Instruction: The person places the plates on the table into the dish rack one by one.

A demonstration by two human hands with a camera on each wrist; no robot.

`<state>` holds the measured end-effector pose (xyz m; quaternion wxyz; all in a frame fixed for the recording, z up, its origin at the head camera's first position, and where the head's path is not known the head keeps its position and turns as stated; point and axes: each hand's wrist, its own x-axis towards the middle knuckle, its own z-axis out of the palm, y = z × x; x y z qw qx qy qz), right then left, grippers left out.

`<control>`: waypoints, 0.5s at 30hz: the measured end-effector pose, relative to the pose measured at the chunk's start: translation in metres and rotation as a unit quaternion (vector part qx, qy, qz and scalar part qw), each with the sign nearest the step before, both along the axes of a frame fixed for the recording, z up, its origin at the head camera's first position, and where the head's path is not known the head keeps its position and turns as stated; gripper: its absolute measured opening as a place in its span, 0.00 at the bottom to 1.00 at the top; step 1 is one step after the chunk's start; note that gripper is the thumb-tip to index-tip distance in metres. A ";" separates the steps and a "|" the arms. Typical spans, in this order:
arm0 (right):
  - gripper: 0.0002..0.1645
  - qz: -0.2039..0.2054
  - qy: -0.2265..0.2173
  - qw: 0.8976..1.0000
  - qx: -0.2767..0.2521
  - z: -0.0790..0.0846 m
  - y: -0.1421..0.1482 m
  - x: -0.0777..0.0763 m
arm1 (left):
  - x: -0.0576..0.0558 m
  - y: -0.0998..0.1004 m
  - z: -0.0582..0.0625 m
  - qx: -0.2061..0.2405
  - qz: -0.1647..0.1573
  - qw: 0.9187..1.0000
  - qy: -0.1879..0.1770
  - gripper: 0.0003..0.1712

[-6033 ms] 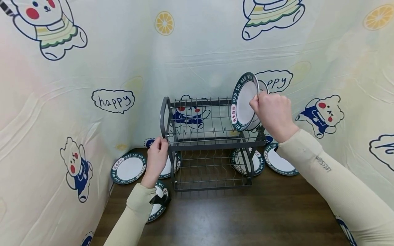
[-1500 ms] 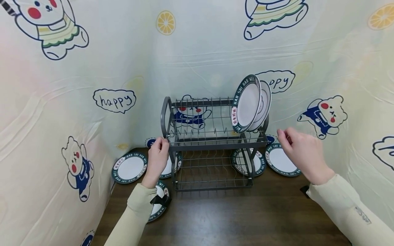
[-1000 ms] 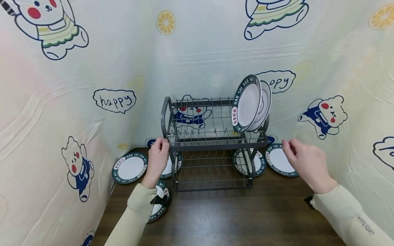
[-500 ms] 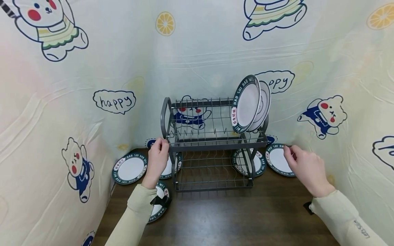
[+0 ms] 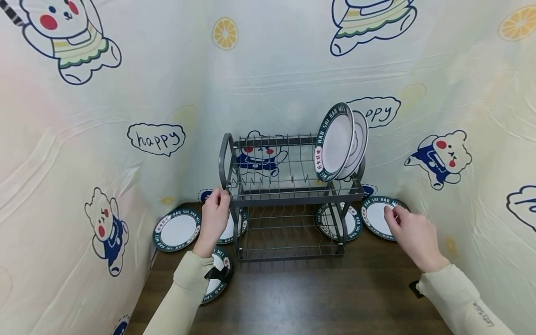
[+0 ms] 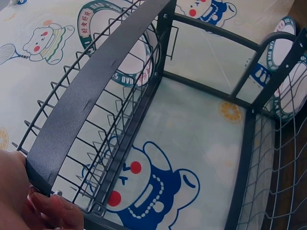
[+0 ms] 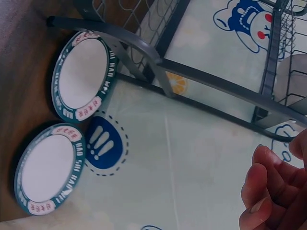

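A dark two-tier dish rack stands at the back of the table. My left hand grips its front left corner; the left wrist view shows thumb and fingers around the dark bar. Two white plates with green lettered rims lean upright at the right end of the upper tier, a front plate and a rear plate. My right hand holds nothing, its fingers loosely curled. It hovers right of the rack and overlaps a flat plate in the head view.
More such plates lie on the wooden table: one behind the rack's right leg, one at far left, one behind the left hand, and one partly under the left sleeve. A printed cloth hangs behind and at both sides.
My right hand has let go of the front plate, which now leans in the rack, and has moved right and down towards the flat plate. My left hand stays on the rack.
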<state>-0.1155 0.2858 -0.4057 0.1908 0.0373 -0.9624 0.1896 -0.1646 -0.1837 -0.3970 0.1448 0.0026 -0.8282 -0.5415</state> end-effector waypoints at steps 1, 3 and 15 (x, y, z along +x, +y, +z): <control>0.26 -0.002 -0.008 1.000 -0.001 -0.002 0.001 0.000 | 0.000 0.000 0.000 0.000 -0.001 1.000 0.000 0.16; 0.26 -0.007 -0.023 1.000 -0.004 -0.005 0.002 -0.001 | 0.000 0.000 0.000 0.002 -0.002 1.000 0.000 0.16; 0.28 -0.023 -0.065 0.998 -0.017 -0.026 0.010 -0.007 | 0.000 0.000 0.000 0.001 -0.003 1.000 0.002 0.16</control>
